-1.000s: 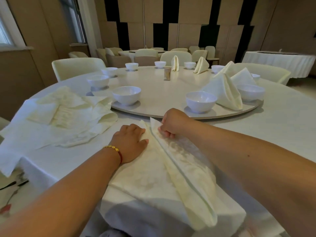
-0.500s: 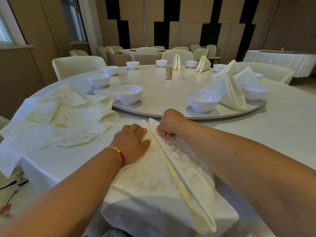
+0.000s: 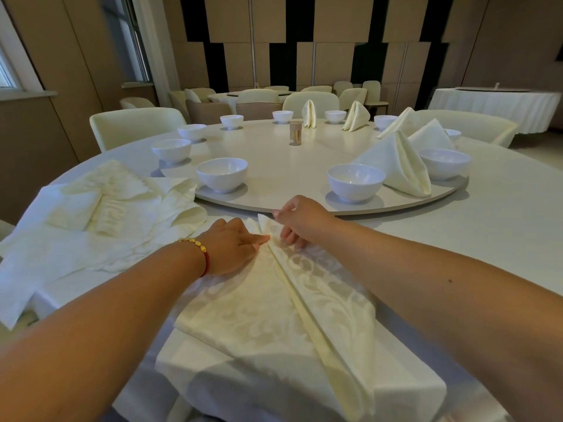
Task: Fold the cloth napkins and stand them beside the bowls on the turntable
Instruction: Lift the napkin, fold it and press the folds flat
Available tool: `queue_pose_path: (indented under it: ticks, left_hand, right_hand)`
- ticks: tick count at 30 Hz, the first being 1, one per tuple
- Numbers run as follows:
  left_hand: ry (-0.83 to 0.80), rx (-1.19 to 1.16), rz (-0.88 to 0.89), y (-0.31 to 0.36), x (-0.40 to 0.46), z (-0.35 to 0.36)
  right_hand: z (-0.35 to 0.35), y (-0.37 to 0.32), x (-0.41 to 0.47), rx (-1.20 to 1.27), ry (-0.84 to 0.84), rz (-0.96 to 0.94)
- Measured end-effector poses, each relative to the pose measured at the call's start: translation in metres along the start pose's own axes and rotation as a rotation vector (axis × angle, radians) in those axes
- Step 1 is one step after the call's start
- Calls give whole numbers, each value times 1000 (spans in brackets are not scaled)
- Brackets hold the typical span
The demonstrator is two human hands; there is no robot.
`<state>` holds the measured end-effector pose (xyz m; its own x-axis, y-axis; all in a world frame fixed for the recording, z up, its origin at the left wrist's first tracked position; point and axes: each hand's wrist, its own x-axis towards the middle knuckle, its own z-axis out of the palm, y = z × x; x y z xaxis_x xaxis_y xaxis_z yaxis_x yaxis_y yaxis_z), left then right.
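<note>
Both forearms were bare and sleeveless, the left wrist ringed by a red cord bracelet strung with gold beads.

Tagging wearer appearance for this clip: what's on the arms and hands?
Both forearms are bare, no sleeves or gloves in view. The left hand side has a bracelet at the wrist: red cord with gold oval beads. The right hand and wrist carry nothing visible.

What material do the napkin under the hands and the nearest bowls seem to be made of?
Napkin: woven cloth, likely damask, cream with a slightly shiny floral pattern and soft creases. Bowls: probably glazed white ceramic or porcelain, smooth and glossy with light reflections; melamine cannot be excluded.
</note>
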<state>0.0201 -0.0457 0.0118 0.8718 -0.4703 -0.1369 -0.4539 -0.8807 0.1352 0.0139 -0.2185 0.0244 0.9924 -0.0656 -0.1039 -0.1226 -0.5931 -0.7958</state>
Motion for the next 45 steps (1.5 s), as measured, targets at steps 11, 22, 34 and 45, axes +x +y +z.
queue_pose_path:
  ticks: [11,22,34,45]
  left_hand:
    - [8,-199,-16,-6,5,-5]
    - [-37,-116,-29,-2,5,-10]
    - [-187,154,-262,15,1,-36]
    - [-167,-109,-512,16,-11,-33]
  right_hand:
    - [13,31,-74,-535,-587,-766]
    - [14,47,-116,-567,-696,-866]
    - [-26,22,-24,-668,27,-93]
    - [-27,-3,-7,-678,-187,206]
